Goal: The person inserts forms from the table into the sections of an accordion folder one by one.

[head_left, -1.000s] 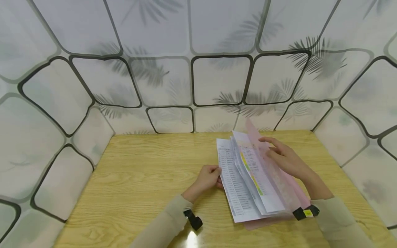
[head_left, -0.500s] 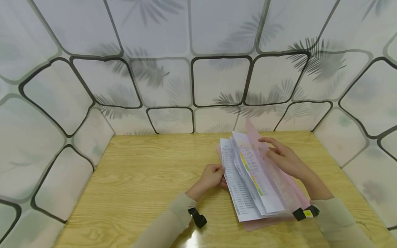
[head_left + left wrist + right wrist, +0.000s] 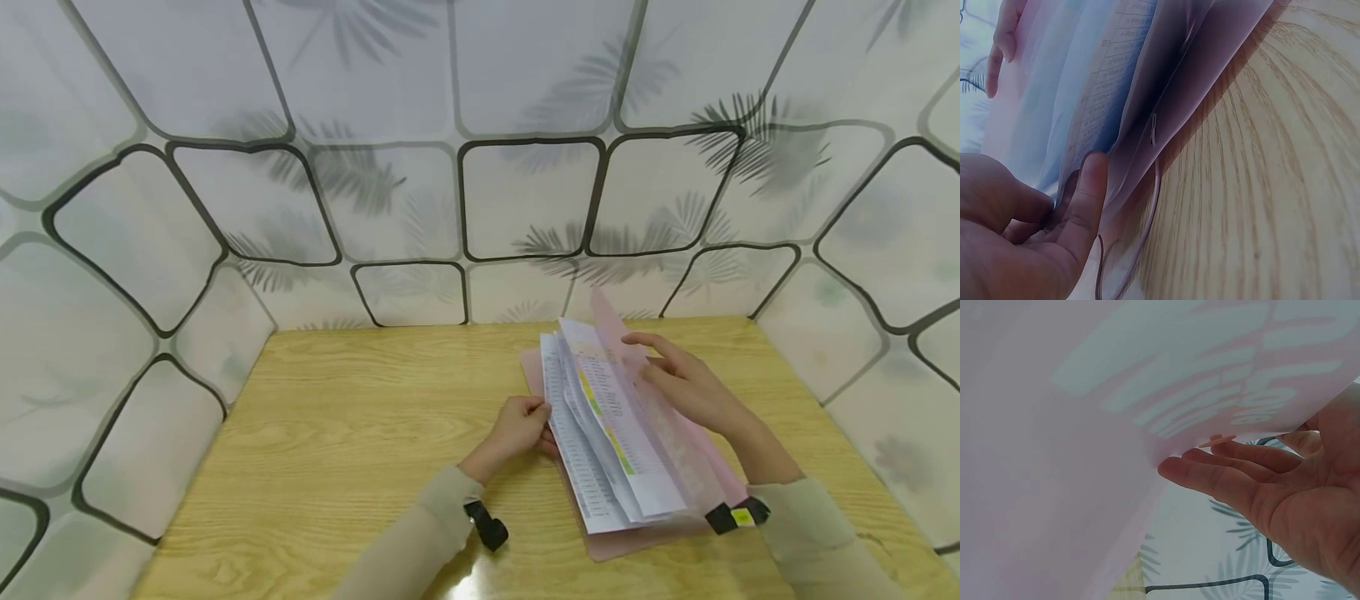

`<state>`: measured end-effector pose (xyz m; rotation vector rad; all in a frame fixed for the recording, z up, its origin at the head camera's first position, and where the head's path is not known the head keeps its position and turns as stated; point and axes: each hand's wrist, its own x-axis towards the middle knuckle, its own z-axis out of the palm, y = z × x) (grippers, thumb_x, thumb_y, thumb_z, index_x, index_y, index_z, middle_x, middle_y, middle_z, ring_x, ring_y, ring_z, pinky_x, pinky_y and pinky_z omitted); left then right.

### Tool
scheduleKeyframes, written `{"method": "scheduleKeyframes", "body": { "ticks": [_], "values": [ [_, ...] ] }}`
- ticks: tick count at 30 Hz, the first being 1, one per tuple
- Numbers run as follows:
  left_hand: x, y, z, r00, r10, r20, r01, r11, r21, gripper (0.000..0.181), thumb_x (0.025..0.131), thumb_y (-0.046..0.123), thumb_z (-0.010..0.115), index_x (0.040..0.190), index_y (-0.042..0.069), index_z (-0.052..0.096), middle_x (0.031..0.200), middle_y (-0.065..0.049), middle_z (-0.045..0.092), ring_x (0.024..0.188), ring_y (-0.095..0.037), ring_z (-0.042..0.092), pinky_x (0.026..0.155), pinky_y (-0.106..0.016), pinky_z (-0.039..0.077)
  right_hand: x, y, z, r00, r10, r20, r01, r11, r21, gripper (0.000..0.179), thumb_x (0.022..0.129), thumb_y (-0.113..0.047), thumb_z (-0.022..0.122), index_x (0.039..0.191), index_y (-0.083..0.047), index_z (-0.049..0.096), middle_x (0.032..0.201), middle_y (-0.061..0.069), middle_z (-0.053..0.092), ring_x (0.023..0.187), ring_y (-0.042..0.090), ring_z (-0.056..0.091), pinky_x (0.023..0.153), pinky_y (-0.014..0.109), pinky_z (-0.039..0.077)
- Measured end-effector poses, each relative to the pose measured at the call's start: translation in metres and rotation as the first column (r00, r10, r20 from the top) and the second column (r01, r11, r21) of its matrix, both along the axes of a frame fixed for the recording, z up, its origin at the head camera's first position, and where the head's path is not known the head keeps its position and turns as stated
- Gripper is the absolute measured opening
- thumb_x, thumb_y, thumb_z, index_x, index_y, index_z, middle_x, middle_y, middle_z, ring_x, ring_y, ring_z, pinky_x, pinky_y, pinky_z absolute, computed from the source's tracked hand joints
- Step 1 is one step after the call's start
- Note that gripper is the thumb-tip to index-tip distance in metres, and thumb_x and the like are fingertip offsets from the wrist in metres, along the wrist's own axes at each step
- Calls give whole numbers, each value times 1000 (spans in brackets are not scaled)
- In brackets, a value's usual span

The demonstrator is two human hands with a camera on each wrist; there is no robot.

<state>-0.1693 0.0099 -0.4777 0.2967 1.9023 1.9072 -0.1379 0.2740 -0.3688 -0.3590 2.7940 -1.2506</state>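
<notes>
A stack of printed papers (image 3: 622, 417), with yellow and green bands on one sheet, lies in a translucent pink folder (image 3: 615, 546). At the papers' left edge my left hand (image 3: 517, 433) pinches sheets between thumb and fingers; the left wrist view shows those fingers (image 3: 1088, 187) beside the folder's lower flap. On the other side, my right hand (image 3: 693, 387) supports the raised pink cover (image 3: 660, 408) with extended fingers. In the right wrist view those fingers (image 3: 1210, 478) touch the cover's outer face, near a small orange-pink disc (image 3: 1217, 442).
A thin cord (image 3: 1157, 187) hangs from the folder's lower flap onto the wooden table (image 3: 352, 433). Patterned cloth walls (image 3: 405, 208) rise at the back and both sides. A black strap with a device (image 3: 487, 525) is on the left sleeve.
The left hand has shifted right with the left sheets, pushing them further into the folder. More of the pink lower flap now shows at the left. The right hand stays nearly still.
</notes>
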Motion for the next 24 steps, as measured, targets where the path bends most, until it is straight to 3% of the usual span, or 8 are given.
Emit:
{"method": "scheduleKeyframes", "body": {
  "ticks": [6,15,24],
  "values": [
    [0,3,3,999,35,-26,-36,999,-10,25,107,2,52,110,-15,70,85,-36,72,58,-12,67,65,-40,65,-1,0,-2,1000,5,-13,-5,1000,0,44,111,-18,49,155,-17,45,135,22,61,102,26,64,81,26,49],
    [-4,11,-1,991,131,-32,-133,990,-50,17,103,4,63,101,-11,70,80,-30,74,53,-10,64,54,-31,62,-3,-2,-6,1000,5,-30,-5,1000,6,46,110,-15,50,155,-17,46,142,25,59,109,28,65,82,26,49],
    [-6,15,-1,986,165,-35,-168,983,-73,15,101,3,65,90,-7,68,72,-21,73,50,-11,63,52,-29,60,-1,-6,-5,1000,-2,-32,3,1000,9,45,110,-16,51,155,-16,46,145,24,58,112,29,65,84,25,49]
  ]
}}
